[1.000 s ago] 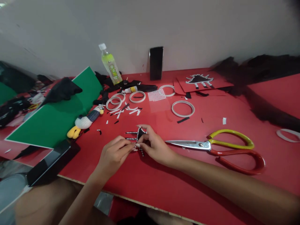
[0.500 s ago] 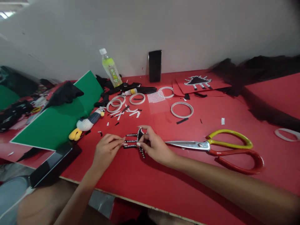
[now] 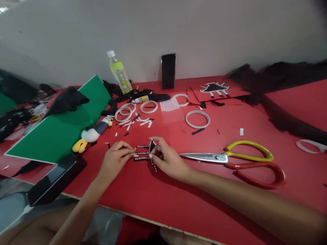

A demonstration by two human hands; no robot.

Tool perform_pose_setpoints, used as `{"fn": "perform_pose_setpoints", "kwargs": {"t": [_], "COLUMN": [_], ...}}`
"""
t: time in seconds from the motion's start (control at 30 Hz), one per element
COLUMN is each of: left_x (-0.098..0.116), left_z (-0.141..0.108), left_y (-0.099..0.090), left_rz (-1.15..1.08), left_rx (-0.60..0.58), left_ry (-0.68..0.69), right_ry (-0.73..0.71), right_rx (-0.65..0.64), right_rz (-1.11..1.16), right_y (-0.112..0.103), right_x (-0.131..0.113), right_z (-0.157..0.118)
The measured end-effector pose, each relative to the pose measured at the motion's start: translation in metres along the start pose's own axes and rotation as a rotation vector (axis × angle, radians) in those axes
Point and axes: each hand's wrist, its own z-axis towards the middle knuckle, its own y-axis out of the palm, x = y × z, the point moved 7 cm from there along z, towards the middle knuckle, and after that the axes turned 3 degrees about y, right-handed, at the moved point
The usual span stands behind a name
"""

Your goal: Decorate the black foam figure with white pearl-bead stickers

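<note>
Working back from surface (image 3: 143,194) edge, open room between, left hand (image 3: 114,159) pinching cutout (image 3: 152,146) at one end, right hand (image 3: 166,157) clamped on other, cutout black, silver-beaded.

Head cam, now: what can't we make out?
All head view:
Beaded black piece: partly hidden by the right hand.
Left hand: grip or touch on that piece, too small to tell.
Drink bottle: label print too small.
Dark material: blurred, cut off by right edge.

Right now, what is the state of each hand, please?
Left hand: closed, pinching the beaded piece.
Right hand: closed, holding the same piece.
</note>
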Motion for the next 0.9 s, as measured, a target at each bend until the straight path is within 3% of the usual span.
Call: {"fn": "perform_pose_setpoints", "kwargs": {"t": [0.17, 0.53, 0.77, 0.9], "left_x": [-0.0003, 0.0049, -0.0024, -0.0016], "left_z": [0.0022, -0.0003, 0.0052, 0.0052], "left_y": [-0.0013, -0.0005, 0.0026, 0.0041], "left_rz": [-0.048, -0.148, -0.241, -0.25], "left_rx": [0.007, 0.069, 0.027, -0.015], "left_ry": [-0.066, 0.004, -0.002, 0.059], "right_ry": [-0.002, 0.019, 0.03, 0.039], "right_rx": [0.003, -0.014, -0.023, -0.024], "right_rz": [-0.023, -0.051, -0.044, -0.061], "right_y": [-0.0001, 0.0028, 0.0027, 0.0029], "right_x": [0.0012, 0.002, 0.002, 0.0032], "right_z": [-0.0007, -0.0015, -0.0016, -0.0017]}}
